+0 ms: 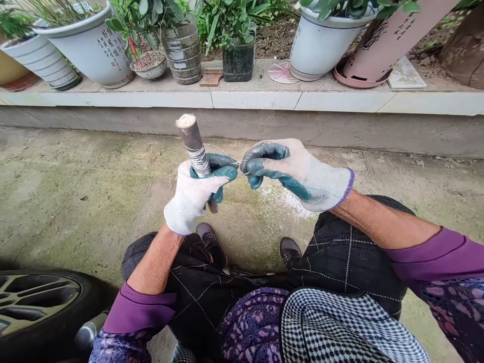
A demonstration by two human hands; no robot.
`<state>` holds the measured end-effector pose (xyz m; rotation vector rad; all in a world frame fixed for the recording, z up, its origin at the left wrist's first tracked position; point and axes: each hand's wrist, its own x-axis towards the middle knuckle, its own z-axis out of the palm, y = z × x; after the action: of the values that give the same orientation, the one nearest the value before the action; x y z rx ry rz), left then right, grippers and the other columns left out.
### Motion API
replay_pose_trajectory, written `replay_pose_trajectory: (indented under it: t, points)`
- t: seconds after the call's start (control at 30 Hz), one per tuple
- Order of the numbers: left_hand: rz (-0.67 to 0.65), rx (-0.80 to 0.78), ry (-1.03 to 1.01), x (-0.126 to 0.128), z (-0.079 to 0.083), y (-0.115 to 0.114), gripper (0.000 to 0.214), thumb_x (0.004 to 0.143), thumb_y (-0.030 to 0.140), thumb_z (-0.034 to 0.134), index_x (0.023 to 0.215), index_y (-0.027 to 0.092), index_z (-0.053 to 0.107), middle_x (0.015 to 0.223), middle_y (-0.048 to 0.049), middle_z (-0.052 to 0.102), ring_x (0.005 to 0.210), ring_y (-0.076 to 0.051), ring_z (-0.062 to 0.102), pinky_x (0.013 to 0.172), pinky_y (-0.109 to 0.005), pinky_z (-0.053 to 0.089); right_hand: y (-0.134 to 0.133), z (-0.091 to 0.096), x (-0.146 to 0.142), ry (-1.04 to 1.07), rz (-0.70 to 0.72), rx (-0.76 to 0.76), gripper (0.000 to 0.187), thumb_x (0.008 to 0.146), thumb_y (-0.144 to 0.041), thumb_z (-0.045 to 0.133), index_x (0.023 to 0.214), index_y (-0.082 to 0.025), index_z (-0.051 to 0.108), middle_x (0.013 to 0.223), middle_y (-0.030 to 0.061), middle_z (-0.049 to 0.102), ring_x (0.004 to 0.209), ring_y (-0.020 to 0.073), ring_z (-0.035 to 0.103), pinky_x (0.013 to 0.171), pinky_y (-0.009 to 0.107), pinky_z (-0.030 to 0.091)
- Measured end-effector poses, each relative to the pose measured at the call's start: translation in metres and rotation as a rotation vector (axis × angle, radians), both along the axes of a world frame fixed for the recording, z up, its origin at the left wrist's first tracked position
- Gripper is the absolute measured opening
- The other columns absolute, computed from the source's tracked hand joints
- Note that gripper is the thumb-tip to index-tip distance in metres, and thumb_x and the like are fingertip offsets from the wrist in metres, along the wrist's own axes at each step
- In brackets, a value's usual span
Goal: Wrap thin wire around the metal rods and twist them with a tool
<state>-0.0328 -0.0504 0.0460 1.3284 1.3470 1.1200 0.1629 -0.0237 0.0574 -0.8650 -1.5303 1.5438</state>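
My left hand [196, 189], in a white glove with green-coated fingers, is closed around a short wooden stick [191, 133] with a pale cut top. Thin wire [198, 160] is wound in many turns round the stick just above my grip, and the stick's lower end shows beneath the hand. My right hand [289, 171], gloved the same way, pinches the loose wire between thumb and fingers. The two sets of fingertips almost meet, with the wire strands running between them. A loop of wire arcs from the stick toward the fingertips.
Beyond my hands runs a tiled ledge [257, 101] bearing several potted plants, among them a white pot [321, 45] and a pink pot [393, 45]. A car wheel [41, 302] stands at the lower left. A checked hat-like cloth [340, 327] lies on my lap.
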Motion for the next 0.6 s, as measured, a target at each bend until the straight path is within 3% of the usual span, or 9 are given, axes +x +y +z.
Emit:
replay_pose_trajectory:
  t: [0.17, 0.3, 0.47, 0.6]
  points:
    - [-0.002, -0.017, -0.070, 0.000, -0.001, 0.002, 0.028, 0.065, 0.033, 0.073, 0.085, 0.014, 0.069, 0.055, 0.0024, 0.058, 0.038, -0.009, 0.048, 0.035, -0.021, 0.041, 0.003, -0.002, 0.001, 0.027, -0.043, 0.007, 0.038, 0.074, -0.050, 0.078, 0.086, -0.016, 0.068, 0.076, 0.0018, 0.066, 0.063, 0.0120, 0.061, 0.056, 0.028, 0.052]
    - [0.026, -0.027, -0.013, 0.005, 0.002, -0.001, 0.029, 0.066, 0.036, 0.073, 0.085, 0.014, 0.069, 0.054, 0.0025, 0.058, 0.038, -0.009, 0.048, 0.034, -0.021, 0.040, -0.001, -0.001, 0.001, -0.014, -0.116, 0.093, 0.026, 0.077, -0.042, 0.076, 0.083, -0.020, 0.065, 0.078, 0.0016, 0.063, 0.064, 0.0131, 0.056, 0.058, 0.030, 0.050]
    - [0.137, 0.019, 0.038, 0.011, 0.002, -0.003, 0.027, 0.069, 0.035, 0.073, 0.086, 0.015, 0.069, 0.057, 0.0022, 0.059, 0.041, -0.009, 0.050, 0.036, -0.020, 0.044, -0.005, 0.000, 0.002, -0.343, -0.267, 0.608, 0.013, 0.083, -0.035, 0.072, 0.090, -0.024, 0.070, 0.089, 0.0034, 0.062, 0.081, 0.0186, 0.056, 0.075, 0.036, 0.047]
    - [0.150, 0.038, 0.102, 0.015, 0.002, -0.005, 0.022, 0.069, 0.032, 0.074, 0.082, 0.016, 0.067, 0.058, 0.0025, 0.059, 0.043, -0.008, 0.050, 0.036, -0.019, 0.042, 0.002, -0.001, 0.001, -0.690, -0.221, 0.901, 0.018, 0.089, -0.028, 0.060, 0.102, -0.025, 0.071, 0.093, 0.0041, 0.061, 0.082, 0.0192, 0.056, 0.069, 0.034, 0.042]
